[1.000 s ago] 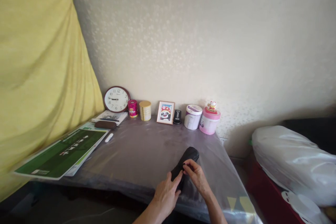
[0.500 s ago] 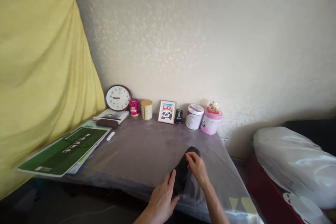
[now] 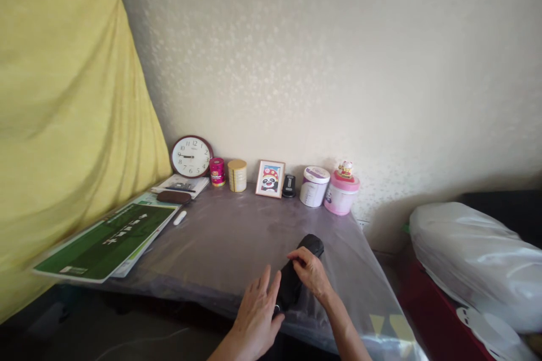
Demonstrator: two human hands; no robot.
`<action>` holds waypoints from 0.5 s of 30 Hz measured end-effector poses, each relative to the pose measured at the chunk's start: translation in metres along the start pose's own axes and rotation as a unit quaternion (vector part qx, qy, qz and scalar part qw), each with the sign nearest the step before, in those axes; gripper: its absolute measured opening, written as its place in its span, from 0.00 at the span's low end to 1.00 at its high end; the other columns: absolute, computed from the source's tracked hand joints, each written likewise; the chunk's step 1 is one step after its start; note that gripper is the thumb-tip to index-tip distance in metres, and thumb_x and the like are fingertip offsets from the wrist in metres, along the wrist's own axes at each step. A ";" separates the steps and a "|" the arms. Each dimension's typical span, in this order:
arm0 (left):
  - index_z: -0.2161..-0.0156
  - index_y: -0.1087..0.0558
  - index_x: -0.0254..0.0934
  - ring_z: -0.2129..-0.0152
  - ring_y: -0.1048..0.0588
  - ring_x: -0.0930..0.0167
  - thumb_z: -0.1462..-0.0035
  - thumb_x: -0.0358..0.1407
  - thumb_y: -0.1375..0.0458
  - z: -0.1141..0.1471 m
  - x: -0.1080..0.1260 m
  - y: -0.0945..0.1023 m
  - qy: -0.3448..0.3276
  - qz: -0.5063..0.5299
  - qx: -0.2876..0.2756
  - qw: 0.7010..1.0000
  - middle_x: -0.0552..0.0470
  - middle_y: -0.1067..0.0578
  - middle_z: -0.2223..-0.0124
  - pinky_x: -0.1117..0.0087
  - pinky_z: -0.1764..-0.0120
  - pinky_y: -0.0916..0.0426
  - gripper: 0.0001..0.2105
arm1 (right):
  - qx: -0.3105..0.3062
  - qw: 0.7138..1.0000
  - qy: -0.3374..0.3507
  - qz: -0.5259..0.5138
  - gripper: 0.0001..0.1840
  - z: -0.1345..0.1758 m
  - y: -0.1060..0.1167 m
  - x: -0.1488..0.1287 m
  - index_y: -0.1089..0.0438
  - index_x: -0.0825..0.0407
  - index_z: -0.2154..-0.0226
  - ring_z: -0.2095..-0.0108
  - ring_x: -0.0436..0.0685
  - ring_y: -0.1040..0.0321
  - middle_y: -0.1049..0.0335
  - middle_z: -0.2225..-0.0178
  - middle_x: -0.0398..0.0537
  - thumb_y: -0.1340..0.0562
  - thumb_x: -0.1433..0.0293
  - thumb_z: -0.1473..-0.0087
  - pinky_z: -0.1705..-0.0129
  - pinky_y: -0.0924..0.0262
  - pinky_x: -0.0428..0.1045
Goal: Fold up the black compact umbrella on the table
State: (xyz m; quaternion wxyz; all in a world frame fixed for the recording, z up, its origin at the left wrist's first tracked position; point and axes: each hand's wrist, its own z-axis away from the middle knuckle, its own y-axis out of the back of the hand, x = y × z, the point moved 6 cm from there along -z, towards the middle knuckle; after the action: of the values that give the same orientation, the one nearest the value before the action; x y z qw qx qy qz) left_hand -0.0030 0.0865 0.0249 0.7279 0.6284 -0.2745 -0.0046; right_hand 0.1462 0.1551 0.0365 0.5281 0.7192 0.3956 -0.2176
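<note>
The black case (image 3: pixel 298 273) lies long-ways on the near right part of the table (image 3: pixel 220 237), on its clear plastic cover; the right hand (image 3: pixel 311 272) rests over its middle with fingers curled onto its right edge, a grip closed on the case; the left hand (image 3: pixel 256 316) has opened since a second ago, when thumb and fingers pinched the near end; now its fingers are spread and lifted, only the thumb side just beside the case's near tip, holding nothing. So the hold has passed to the right hand alone, and the case has barely shifted. Far along the wall stand a clock (image 3: pixel 191 156), a red tin (image 3: pixel 217 171), a gold tin (image 3: pixel 237 175), a panda picture (image 3: pixel 270 179) and a pink tub (image 3: pixel 341 197); a green board (image 3: pixel 110 240) lies at far left.
</note>
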 end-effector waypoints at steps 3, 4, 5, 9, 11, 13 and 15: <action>0.38 0.58 0.39 0.42 0.47 0.61 0.55 0.28 0.46 -0.004 0.010 -0.007 -0.029 -0.016 0.003 0.999 0.47 0.58 0.34 0.59 0.42 0.50 0.39 | 0.025 0.996 -0.033 -0.083 0.11 0.008 0.012 0.002 0.28 0.51 0.71 0.68 0.53 0.34 0.30 0.71 0.46 0.46 0.71 0.54 0.64 0.40 0.47; 0.38 0.59 0.38 0.41 0.47 0.62 0.56 0.26 0.47 -0.006 0.012 -0.011 -0.034 -0.024 -0.001 0.999 0.48 0.58 0.35 0.60 0.42 0.50 0.40 | 0.036 0.992 -0.047 -0.109 0.10 0.013 0.019 0.004 0.28 0.51 0.71 0.68 0.54 0.34 0.29 0.71 0.46 0.45 0.70 0.54 0.64 0.39 0.48; 0.38 0.59 0.37 0.41 0.47 0.63 0.57 0.24 0.49 -0.007 0.013 -0.015 -0.037 -0.033 -0.004 0.999 0.47 0.57 0.35 0.60 0.41 0.51 0.41 | 0.046 0.988 -0.063 -0.130 0.10 0.019 0.027 0.007 0.28 0.51 0.71 0.68 0.54 0.34 0.29 0.71 0.46 0.44 0.68 0.55 0.64 0.39 0.48; 0.38 0.60 0.36 0.43 0.45 0.65 0.60 0.19 0.54 -0.009 0.011 -0.027 -0.049 -0.061 0.008 0.997 0.48 0.54 0.35 0.61 0.42 0.49 0.42 | 0.134 0.968 -0.149 -0.153 0.13 0.049 0.066 0.034 0.27 0.51 0.71 0.74 0.53 0.36 0.30 0.74 0.45 0.40 0.62 0.57 0.68 0.39 0.48; 0.37 0.60 0.37 0.45 0.41 0.65 0.61 0.19 0.56 -0.009 0.010 -0.030 -0.050 -0.067 0.018 0.996 0.48 0.54 0.35 0.62 0.44 0.46 0.42 | 0.190 0.952 -0.186 -0.154 0.16 0.064 0.081 0.053 0.27 0.52 0.70 0.74 0.53 0.36 0.29 0.73 0.45 0.40 0.59 0.59 0.69 0.38 0.48; 0.37 0.60 0.37 0.49 0.37 0.64 0.61 0.19 0.56 -0.009 0.009 -0.032 -0.044 -0.069 0.026 0.996 0.49 0.53 0.35 0.62 0.47 0.42 0.42 | 0.224 0.940 -0.209 -0.151 0.18 0.074 0.087 0.070 0.27 0.53 0.70 0.75 0.53 0.36 0.28 0.72 0.47 0.39 0.57 0.61 0.70 0.38 0.48; 0.37 0.60 0.39 0.51 0.36 0.63 0.60 0.20 0.56 -0.009 0.007 -0.031 -0.036 -0.063 0.037 0.997 0.51 0.52 0.35 0.61 0.49 0.41 0.41 | 0.235 0.936 -0.219 -0.141 0.19 0.080 0.086 0.083 0.27 0.54 0.70 0.77 0.53 0.36 0.28 0.72 0.47 0.40 0.57 0.61 0.71 0.38 0.48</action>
State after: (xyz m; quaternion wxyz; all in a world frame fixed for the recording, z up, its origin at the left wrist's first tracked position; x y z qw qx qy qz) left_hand 0.0167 0.0857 -0.0015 0.6920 0.6705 -0.2601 -0.0631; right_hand 0.2723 0.0973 -0.0019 0.3814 0.6945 0.3049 -0.5285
